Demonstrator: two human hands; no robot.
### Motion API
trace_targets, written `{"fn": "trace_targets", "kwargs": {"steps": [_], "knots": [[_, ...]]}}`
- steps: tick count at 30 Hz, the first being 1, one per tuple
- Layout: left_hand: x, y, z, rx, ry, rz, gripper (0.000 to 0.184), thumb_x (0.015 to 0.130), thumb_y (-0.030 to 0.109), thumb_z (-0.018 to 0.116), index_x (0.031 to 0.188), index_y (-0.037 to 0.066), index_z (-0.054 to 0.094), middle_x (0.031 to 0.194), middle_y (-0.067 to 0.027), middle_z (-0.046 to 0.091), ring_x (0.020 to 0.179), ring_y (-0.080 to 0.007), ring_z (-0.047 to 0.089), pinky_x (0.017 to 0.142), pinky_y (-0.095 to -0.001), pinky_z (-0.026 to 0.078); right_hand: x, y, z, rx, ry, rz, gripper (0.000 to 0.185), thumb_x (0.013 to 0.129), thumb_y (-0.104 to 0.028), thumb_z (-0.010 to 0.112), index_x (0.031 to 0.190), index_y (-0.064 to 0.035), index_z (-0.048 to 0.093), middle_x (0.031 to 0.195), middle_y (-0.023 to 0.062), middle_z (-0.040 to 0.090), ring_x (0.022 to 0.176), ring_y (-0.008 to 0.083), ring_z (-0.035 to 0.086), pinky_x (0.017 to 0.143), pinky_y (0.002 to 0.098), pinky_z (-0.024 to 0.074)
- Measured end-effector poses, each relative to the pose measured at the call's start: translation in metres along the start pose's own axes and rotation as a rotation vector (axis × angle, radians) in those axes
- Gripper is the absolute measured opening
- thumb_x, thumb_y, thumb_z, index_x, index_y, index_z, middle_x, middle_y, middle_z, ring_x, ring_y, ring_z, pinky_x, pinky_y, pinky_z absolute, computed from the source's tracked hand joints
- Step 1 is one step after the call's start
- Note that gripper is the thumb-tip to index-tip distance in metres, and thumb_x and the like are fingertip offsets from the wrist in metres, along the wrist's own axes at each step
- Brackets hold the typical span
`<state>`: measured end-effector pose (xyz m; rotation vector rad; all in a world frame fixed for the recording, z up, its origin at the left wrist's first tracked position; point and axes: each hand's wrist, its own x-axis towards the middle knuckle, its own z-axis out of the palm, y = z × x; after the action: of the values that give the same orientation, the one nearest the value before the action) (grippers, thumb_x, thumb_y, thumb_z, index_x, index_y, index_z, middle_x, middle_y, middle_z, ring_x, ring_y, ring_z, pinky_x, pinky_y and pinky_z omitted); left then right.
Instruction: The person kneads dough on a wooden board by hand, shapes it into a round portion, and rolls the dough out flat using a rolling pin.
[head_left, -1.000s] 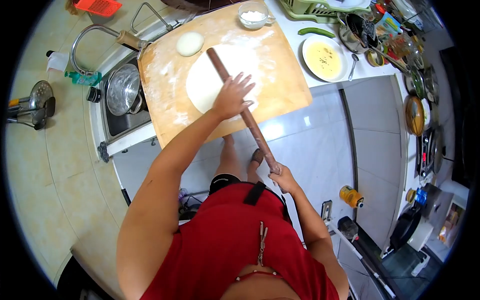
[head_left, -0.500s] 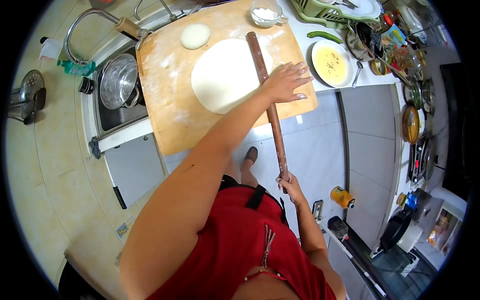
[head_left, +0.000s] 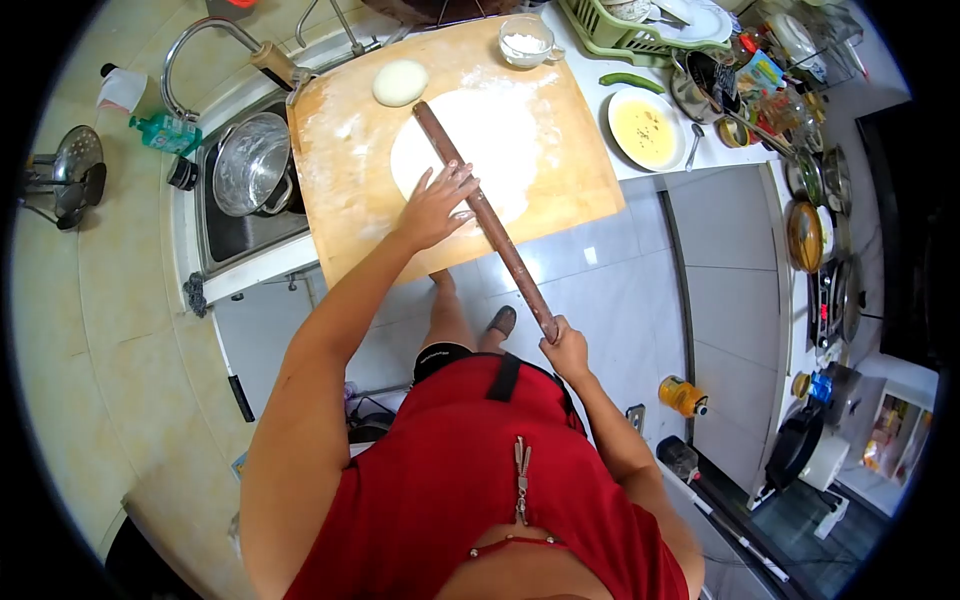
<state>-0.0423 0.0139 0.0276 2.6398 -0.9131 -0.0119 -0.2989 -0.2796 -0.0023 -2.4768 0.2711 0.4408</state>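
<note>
A long brown rolling pin [head_left: 509, 255] lies slantwise across a round flat sheet of dough [head_left: 500, 140] on the floured wooden board [head_left: 560, 185]. My left hand [head_left: 432, 210] rests on the pin near the dough's left part, its fingers stretched out and spread over the wood. Beyond the board's near edge, my right hand [head_left: 566, 352] is closed round the pin's lower end. A smooth ball of dough [head_left: 400, 82] sits at the back of the board, close to the pin's far end. Some of the sheet is hidden under the pin and my left fingers.
A glass cup of flour [head_left: 526, 44] stands at the board's back right corner. On the right counter are a plate of yellow liquid [head_left: 645, 130], a spoon [head_left: 694, 148] and a green pepper [head_left: 631, 81]. Left of the board, a metal pot [head_left: 250, 165] sits in the sink.
The rolling pin has swung and shifted left over the dough, with my left hand moving left along with it. My right hand keeps its hold on the lower end. The camera view shifted slightly.
</note>
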Motion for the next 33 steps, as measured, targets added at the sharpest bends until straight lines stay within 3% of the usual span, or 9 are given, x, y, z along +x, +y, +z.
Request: {"fn": "trace_targets", "kwargs": {"steps": [1, 8, 12, 15, 18, 22, 27, 30, 33], "knots": [[-0.006, 0.001, -0.002, 0.028, 0.021, 0.006, 0.067, 0.091, 0.041, 0.066, 0.151, 0.02, 0.045, 0.164, -0.0038, 0.031, 0.153, -0.0275, 0.024, 0.122, -0.0547, 0.018, -0.001, 0.0, -0.005, 0.011, 0.025, -0.015, 0.028, 0.081, -0.023, 0.072, 0.094, -0.0054, 0.056, 0.071, 0.0251, 0.064, 0.07, 0.0467, 0.064, 0.062, 0.0547, 0.05], [-0.043, 0.003, -0.053, 0.033, 0.144, -0.061, 0.074, 0.076, 0.031, 0.08, 0.144, 0.016, 0.053, 0.155, -0.0114, 0.044, 0.15, -0.0337, 0.028, 0.121, -0.0572, 0.019, 0.045, -0.008, -0.081, -0.246, 0.063, -0.411, 0.048, 0.086, -0.053, 0.072, 0.091, -0.008, 0.055, 0.069, 0.0164, 0.065, 0.061, 0.0395, 0.065, 0.054, 0.0496, 0.0502], [-0.066, -0.047, -0.062, 0.199, 0.12, -0.137, 0.066, 0.072, 0.028, 0.083, 0.132, 0.013, 0.061, 0.12, -0.0106, 0.061, 0.124, -0.0332, 0.053, 0.112, -0.0525, 0.035, 0.136, -0.041, -0.114, -0.437, 0.204, -0.717, 0.039, 0.087, -0.045, 0.07, 0.095, -0.0104, 0.056, 0.078, 0.0113, 0.065, 0.068, 0.0338, 0.066, 0.058, 0.0455, 0.0517], [-0.083, -0.082, -0.043, 0.138, 0.264, -0.257, 0.061, 0.068, 0.02, 0.084, 0.126, 0.013, 0.065, 0.105, -0.0093, 0.06, 0.106, -0.0312, 0.057, 0.1, -0.0486, 0.042, 0.213, -0.088, -0.129, -0.531, 0.319, -0.804, 0.028, 0.083, -0.03, 0.072, 0.102, -0.0124, 0.06, 0.092, 0.0093, 0.065, 0.088, 0.0295, 0.066, 0.076, 0.0429, 0.0502], [-0.086, -0.081, -0.037, 0.238, 0.386, -0.39, 0.056, 0.072, 0.018, 0.081, 0.125, 0.012, 0.065, 0.103, -0.01, 0.062, 0.102, -0.0314, 0.059, 0.09, -0.0445, 0.045, 0.277, -0.143, -0.138, -0.433, 0.407, -0.917, 0.03, 0.08, -0.017, 0.071, 0.108, -0.0137, 0.062, 0.105, 0.0083, 0.063, 0.108, 0.0282, 0.06, 0.095, 0.0431, 0.0423], [-0.091, -0.085, -0.018, 0.309, 0.491, -0.62, 0.052, 0.077, 0.021, 0.08, 0.126, 0.015, 0.065, 0.099, -0.0087, 0.061, 0.098, -0.0308, 0.059, 0.087, -0.0448, 0.045, 0.341, -0.195, -0.116, -0.399, 0.406, -1.042, 0.033, 0.078, -0.015, 0.071, 0.11, -0.0152, 0.064, 0.106, 0.0082, 0.063, 0.112, 0.0271, 0.058, 0.101, 0.0418, 0.0399], [-0.108, -0.078, -0.007, 0.225, 0.403, -0.704, 0.05, 0.082, 0.021, 0.077, 0.13, 0.015, 0.064, 0.105, -0.0109, 0.059, 0.099, -0.033, 0.057, 0.088, -0.0481, 0.044, 0.381, -0.24, -0.081, -0.298, 0.105, -0.928, 0.046, 0.098, -0.039, 0.057, 0.131, -0.0074, 0.06, 0.137, 0.0131, 0.058, 0.132, 0.0315, 0.049, 0.112, 0.0454, 0.0386], [-0.107, -0.076, -0.005, 0.188, 0.453, -0.649, 0.049, 0.085, 0.021, 0.075, 0.132, 0.015, 0.064, 0.108, -0.0134, 0.059, 0.103, -0.034, 0.057, 0.091, -0.0492, 0.044, 0.404, -0.262, -0.045, -0.201, 0.306, -0.908, 0.053, 0.097, -0.043, 0.057, 0.137, -0.0089, 0.056, 0.146, 0.0125, 0.052, 0.141, 0.0309, 0.042, 0.114, 0.0456, 0.0366], [-0.109, -0.08, -0.001, 0.238, 0.406, -0.606, 0.048, 0.086, 0.026, 0.073, 0.132, 0.013, 0.063, 0.125, -0.0166, 0.059, 0.12, -0.0371, 0.054, 0.101, -0.0507, 0.041, 0.418, -0.275, -0.033, -0.317, 0.273, -0.87, 0.063, 0.098, -0.05, 0.052, 0.148, -0.0118, 0.046, 0.159, 0.0099, 0.038, 0.15, 0.0288, 0.028, 0.121, 0.0462, 0.0275]]}}
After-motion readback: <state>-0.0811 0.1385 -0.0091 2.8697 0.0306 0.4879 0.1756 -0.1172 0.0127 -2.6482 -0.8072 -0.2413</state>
